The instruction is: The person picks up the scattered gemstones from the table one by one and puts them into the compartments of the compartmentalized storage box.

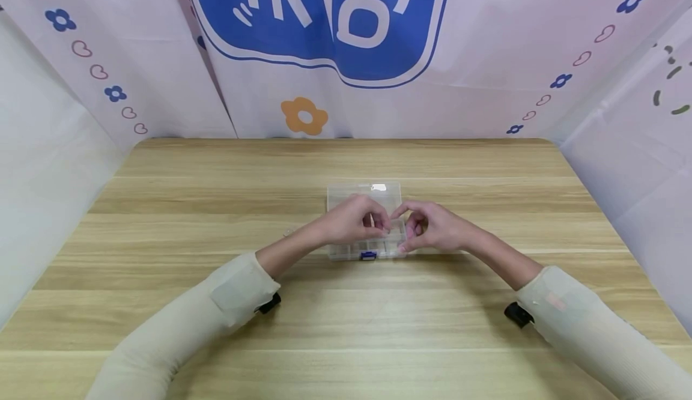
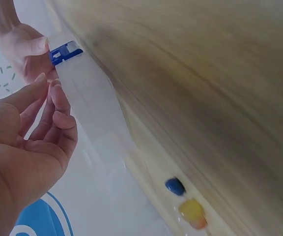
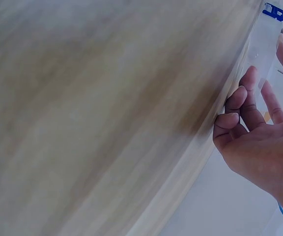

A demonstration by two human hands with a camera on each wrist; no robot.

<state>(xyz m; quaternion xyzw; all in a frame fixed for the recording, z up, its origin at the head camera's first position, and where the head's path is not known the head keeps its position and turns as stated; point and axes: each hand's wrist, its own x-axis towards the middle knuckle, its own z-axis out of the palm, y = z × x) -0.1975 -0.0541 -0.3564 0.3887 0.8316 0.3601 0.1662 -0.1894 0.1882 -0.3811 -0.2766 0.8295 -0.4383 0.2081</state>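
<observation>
A clear plastic compartment box (image 1: 339, 250) with a blue latch (image 1: 369, 256) lies on the table, its lid (image 1: 346, 192) open toward the back. My left hand (image 1: 358, 220) is over the box's right compartments, thumb and fingertips drawn together. Any small thing between those fingertips is hidden. At the box's right side, my right hand (image 1: 440, 226) grips the edge, its thumb at the front right corner and its index finger reaching over the compartments. In the left wrist view, a blue piece (image 2: 175, 186) and a yellow piece (image 2: 191, 210), small and shiny, lie beside the box.
The wooden table (image 1: 346, 316) stretches around the box on all sides. A printed white cloth (image 1: 486, 57) hangs at the table's back edge. Small clear pieces (image 1: 288, 232) lie just behind my left forearm.
</observation>
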